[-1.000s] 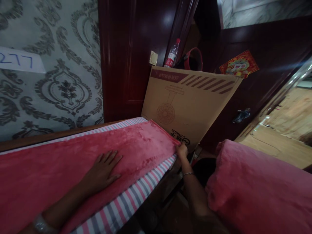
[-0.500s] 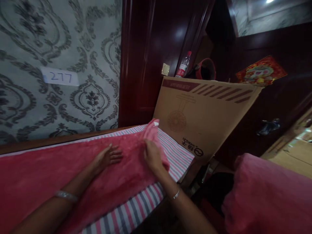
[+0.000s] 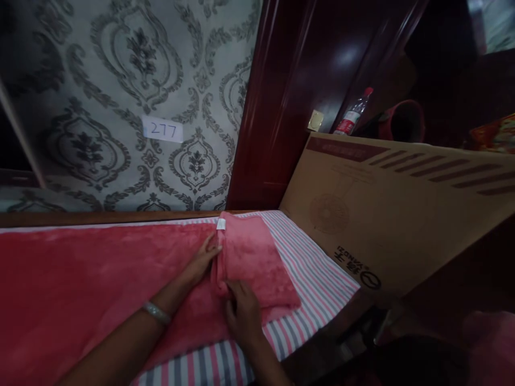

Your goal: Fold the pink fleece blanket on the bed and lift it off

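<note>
A pink plush blanket (image 3: 80, 279) lies along a bed with a striped pink, grey and white sheet (image 3: 317, 273). Its right end is folded back on itself into a flap (image 3: 257, 262) with a small white tag (image 3: 221, 224) at the far corner. My left hand (image 3: 203, 257) lies flat on the blanket along the flap's folded edge, fingers apart. Nearer to me, my right hand (image 3: 243, 313) rests on the flap's near edge, fingers curled on the fabric. A bracelet sits on my left wrist.
A large brown cardboard box (image 3: 402, 214) with a fan drawing leans at the bed's right end. Behind it are a plastic bottle (image 3: 354, 113) and a red object (image 3: 404, 120). Patterned wallpaper carries a paper label "277" (image 3: 163, 130). A dark wooden door frame (image 3: 306, 80) rises behind.
My right hand pulled the blanket's right end away from the box and folded it back to the left. The left hand stayed on the blanket. The view swung left.
</note>
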Demonstrator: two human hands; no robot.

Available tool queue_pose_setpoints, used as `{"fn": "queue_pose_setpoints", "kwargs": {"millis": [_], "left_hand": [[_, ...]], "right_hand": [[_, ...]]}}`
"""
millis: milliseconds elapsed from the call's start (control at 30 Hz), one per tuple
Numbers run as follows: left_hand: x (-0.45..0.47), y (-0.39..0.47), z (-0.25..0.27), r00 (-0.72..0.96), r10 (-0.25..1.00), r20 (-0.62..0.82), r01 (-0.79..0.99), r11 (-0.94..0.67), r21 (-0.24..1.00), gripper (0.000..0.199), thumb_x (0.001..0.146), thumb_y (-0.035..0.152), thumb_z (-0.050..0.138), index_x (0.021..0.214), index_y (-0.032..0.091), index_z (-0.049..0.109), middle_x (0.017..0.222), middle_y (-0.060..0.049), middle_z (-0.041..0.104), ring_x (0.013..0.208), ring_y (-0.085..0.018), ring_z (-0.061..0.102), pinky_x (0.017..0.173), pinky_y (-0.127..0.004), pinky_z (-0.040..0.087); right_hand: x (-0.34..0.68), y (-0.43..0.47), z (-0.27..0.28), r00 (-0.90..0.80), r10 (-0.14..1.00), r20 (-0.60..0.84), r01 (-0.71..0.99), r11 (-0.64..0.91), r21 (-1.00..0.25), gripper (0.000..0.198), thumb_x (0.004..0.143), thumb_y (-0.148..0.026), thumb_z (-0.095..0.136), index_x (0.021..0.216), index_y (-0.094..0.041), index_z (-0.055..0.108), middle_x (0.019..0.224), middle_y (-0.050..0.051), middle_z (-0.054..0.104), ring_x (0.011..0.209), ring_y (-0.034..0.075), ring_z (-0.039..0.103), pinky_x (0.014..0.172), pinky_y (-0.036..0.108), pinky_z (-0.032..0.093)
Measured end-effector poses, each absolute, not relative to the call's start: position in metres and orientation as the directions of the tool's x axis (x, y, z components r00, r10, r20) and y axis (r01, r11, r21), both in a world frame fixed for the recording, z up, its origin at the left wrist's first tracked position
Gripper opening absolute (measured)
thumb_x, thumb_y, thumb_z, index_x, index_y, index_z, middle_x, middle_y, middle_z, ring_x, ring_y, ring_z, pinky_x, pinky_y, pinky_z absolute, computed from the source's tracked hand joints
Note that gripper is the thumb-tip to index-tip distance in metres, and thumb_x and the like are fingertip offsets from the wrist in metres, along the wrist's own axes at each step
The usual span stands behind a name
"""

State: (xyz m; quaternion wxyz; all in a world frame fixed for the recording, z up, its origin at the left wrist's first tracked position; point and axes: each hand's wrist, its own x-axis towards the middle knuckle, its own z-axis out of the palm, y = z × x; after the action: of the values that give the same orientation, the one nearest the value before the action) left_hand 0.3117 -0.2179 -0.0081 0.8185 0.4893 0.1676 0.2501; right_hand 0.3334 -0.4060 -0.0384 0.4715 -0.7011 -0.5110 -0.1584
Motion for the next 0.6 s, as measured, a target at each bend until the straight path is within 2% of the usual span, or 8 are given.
{"fn": "queue_pose_setpoints", "kwargs": {"millis": [133, 300, 367, 467, 533, 600], "left_hand": [[0.319, -0.219, -0.008, 0.748, 0.663, -0.020, -0.272, 0.334, 0.902, 0.075, 0.069, 0.029, 0.082, 0.136, 0.021, 0.047, 0.127, -0.013, 0.065, 0.113, -0.024, 0.065, 0.098, -0.035, 0.052], [0.349, -0.208, 0.006, 0.679, 0.733, -0.043, -0.301, 0.331, 0.894, 0.078, 0.066, 0.023, 0.082, 0.135, 0.019, 0.046, 0.110, -0.009, 0.069, 0.096, -0.022, 0.068, 0.089, -0.035, 0.054], [0.359, -0.202, 0.008, 0.658, 0.752, -0.045, -0.306, 0.322, 0.896, 0.085, 0.064, 0.019, 0.080, 0.140, 0.020, 0.042, 0.108, -0.008, 0.069, 0.091, -0.021, 0.068, 0.085, -0.034, 0.054], [0.363, -0.197, 0.008, 0.635, 0.771, -0.039, -0.299, 0.292, 0.909, 0.089, 0.060, 0.009, 0.071, 0.143, 0.020, 0.038, 0.105, -0.007, 0.067, 0.084, -0.020, 0.066, 0.079, -0.034, 0.054], [0.361, -0.198, 0.009, 0.619, 0.786, 0.001, -0.308, 0.242, 0.920, 0.086, 0.058, 0.004, 0.063, 0.140, 0.021, 0.042, 0.109, -0.008, 0.067, 0.089, -0.020, 0.065, 0.081, -0.033, 0.054], [0.357, -0.199, 0.014, 0.595, 0.801, 0.068, -0.335, 0.171, 0.927, 0.080, 0.057, 0.002, 0.058, 0.134, 0.022, 0.049, 0.119, -0.008, 0.065, 0.102, -0.020, 0.063, 0.089, -0.031, 0.051]], "right_hand": [[0.333, -0.408, -0.040, 0.436, 0.469, 0.768, 0.869, 0.003, -0.495, 0.045, 0.075, -0.005, 0.043, 0.112, -0.021, 0.061, 0.097, 0.006, 0.067, 0.089, 0.020, 0.064, 0.077, 0.033, 0.054], [0.331, -0.416, -0.042, 0.404, 0.399, 0.823, 0.892, 0.030, -0.452, 0.040, 0.075, -0.008, 0.043, 0.109, -0.022, 0.059, 0.092, 0.005, 0.065, 0.085, 0.021, 0.063, 0.076, 0.035, 0.052], [0.330, -0.419, -0.041, 0.400, 0.398, 0.826, 0.890, 0.046, -0.453, 0.039, 0.075, -0.010, 0.043, 0.108, -0.022, 0.059, 0.090, 0.005, 0.065, 0.083, 0.021, 0.063, 0.074, 0.035, 0.052], [0.328, -0.420, -0.041, 0.398, 0.458, 0.795, 0.878, 0.062, -0.475, 0.037, 0.074, -0.010, 0.043, 0.105, -0.022, 0.059, 0.087, 0.005, 0.064, 0.080, 0.020, 0.062, 0.071, 0.033, 0.052], [0.327, -0.420, -0.040, 0.384, 0.482, 0.788, 0.879, 0.070, -0.471, 0.037, 0.073, -0.009, 0.044, 0.103, -0.022, 0.059, 0.086, 0.004, 0.063, 0.078, 0.020, 0.062, 0.069, 0.032, 0.051], [0.326, -0.421, -0.037, 0.356, 0.467, 0.809, 0.890, 0.093, -0.446, 0.039, 0.071, -0.008, 0.044, 0.104, -0.023, 0.058, 0.086, 0.004, 0.063, 0.078, 0.020, 0.062, 0.068, 0.032, 0.052]]}}
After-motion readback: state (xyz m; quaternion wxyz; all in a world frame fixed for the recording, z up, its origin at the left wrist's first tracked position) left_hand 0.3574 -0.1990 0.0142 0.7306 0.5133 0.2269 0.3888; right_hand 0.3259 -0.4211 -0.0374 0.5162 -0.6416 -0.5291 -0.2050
